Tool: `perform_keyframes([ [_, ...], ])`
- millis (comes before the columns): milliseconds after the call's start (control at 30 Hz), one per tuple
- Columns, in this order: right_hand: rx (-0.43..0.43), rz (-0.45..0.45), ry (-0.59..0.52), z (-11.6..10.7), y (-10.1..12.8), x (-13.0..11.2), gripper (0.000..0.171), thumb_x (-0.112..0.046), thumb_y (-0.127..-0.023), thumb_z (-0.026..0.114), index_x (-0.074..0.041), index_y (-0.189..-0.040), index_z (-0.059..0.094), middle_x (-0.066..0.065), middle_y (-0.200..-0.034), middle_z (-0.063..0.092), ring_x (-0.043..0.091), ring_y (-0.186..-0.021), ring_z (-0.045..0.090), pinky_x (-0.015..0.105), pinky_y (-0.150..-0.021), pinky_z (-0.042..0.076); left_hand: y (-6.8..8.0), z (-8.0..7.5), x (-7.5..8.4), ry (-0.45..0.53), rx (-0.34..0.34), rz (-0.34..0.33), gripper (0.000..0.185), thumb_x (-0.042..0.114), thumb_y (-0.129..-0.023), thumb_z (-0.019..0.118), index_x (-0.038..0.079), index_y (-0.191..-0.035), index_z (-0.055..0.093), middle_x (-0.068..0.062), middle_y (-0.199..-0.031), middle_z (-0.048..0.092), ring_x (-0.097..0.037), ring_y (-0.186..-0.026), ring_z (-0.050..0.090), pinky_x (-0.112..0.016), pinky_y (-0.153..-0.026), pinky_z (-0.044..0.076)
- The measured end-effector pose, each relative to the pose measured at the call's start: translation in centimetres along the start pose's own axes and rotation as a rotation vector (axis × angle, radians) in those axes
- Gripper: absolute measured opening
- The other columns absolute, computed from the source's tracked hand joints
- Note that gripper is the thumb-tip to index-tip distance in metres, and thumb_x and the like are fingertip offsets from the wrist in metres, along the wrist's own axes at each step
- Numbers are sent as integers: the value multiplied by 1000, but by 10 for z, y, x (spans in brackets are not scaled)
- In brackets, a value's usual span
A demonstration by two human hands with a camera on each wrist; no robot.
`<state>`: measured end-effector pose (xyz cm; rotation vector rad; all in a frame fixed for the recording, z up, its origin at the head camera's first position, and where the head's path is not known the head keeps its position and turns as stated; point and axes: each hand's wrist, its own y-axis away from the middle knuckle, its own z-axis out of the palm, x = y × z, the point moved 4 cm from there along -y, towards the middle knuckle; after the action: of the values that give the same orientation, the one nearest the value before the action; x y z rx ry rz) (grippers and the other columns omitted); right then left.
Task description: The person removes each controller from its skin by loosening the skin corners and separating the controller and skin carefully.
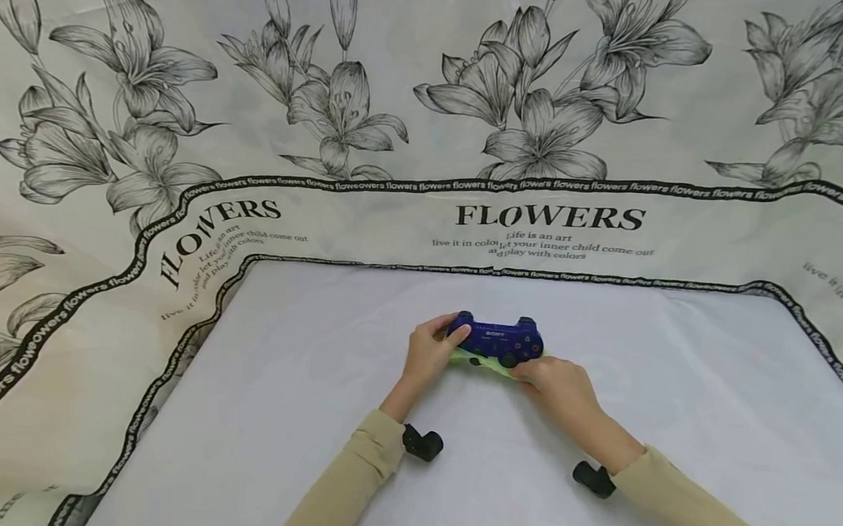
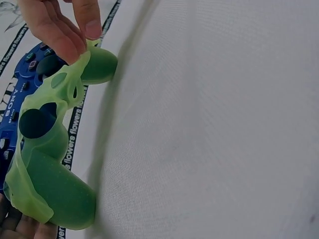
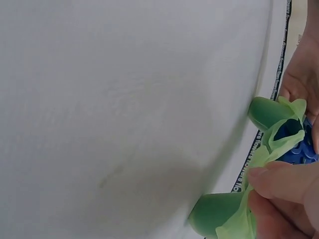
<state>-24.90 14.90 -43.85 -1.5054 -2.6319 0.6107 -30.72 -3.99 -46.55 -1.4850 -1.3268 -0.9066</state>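
the fingers (image 3: 271,219) of the right hand (image 1: 557,383) were clamped on the thin edge of the green cover (image 2: 62,186); those of the left hand (image 1: 429,349) held 1 end of the blue controller (image 1: 494,336). this controller, partly inside the cover, was between the 2 hands, over the tabletop (image 1: 260,383). too strong pulling could perhaps tear the edge; a loose left grip could let the controller slip.

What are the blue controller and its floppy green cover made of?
The blue controller looks like hard, smooth plastic, given its stiff, moulded shape. The green cover is probably silicone or rubber, soft and matte: its loose edges fold and ripple. I can't tell exactly which.
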Motion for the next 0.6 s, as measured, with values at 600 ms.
perform_keyframes([
  [600,-48,22,-85,-21,-3,-9,15,-4,-79,74,-9,-93,76,8,-88,75,25,-74,70,31,-52,52,-1,1,-7,33,-25,-84,46,32,-91,67,4,-127,62,-14,-128,63,-26,-118,61,-36,-100,49],
])
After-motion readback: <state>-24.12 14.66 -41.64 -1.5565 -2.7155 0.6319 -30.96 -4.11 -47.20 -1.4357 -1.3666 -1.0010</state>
